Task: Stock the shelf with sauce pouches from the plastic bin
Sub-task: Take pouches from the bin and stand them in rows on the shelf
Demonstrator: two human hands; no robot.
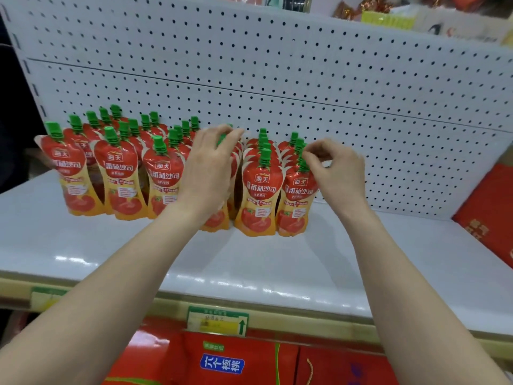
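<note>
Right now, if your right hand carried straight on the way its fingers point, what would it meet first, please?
The green cap of the front pouch in the rightmost row. The right hand aims its curled fingertips left at it, nearly touching, though depth is unclear.

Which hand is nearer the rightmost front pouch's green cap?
Right. Right hand sits just right of the green cap; left hand covers pouches further left, beyond the neighbouring row.
</note>
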